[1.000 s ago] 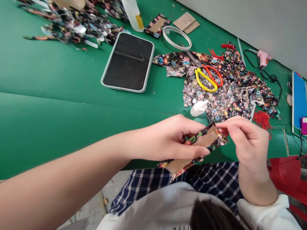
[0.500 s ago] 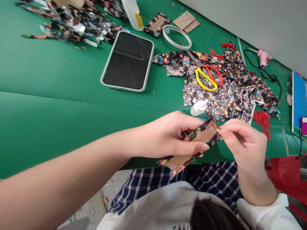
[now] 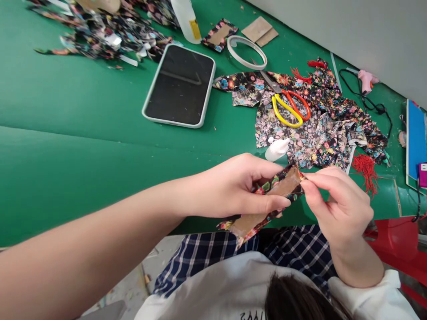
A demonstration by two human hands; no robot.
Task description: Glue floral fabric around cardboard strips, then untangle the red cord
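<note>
My left hand (image 3: 243, 189) grips a narrow cardboard strip (image 3: 255, 222) whose edges are wrapped in black floral fabric; the thumb lies across its brown face. At the strip's far right end, my right hand (image 3: 340, 202) pinches the fabric edge (image 3: 302, 178) between thumb and forefinger. The strip is held tilted above the table's near edge. Just beyond my hands a small white squeeze bottle (image 3: 277, 150) lies tipped against a spread of black floral cloth (image 3: 283, 133). Scissors (image 3: 290, 106) with one yellow and one red handle rest on that cloth.
A tablet (image 3: 180, 86) lies left of the cloth. Behind it are fabric scraps (image 3: 110, 38), a clear bottle (image 3: 187, 20), a tape roll (image 3: 247, 53), a fabric-edged card (image 3: 220, 34) and cardboard pieces (image 3: 260, 31). Red threads (image 3: 365, 166) and a pink glue gun (image 3: 367, 81) are at right.
My right hand has moved left and closed in on the strip's end, folding the loose fabric flap there inward over the cardboard. My left hand keeps its hold, shifting slightly.
</note>
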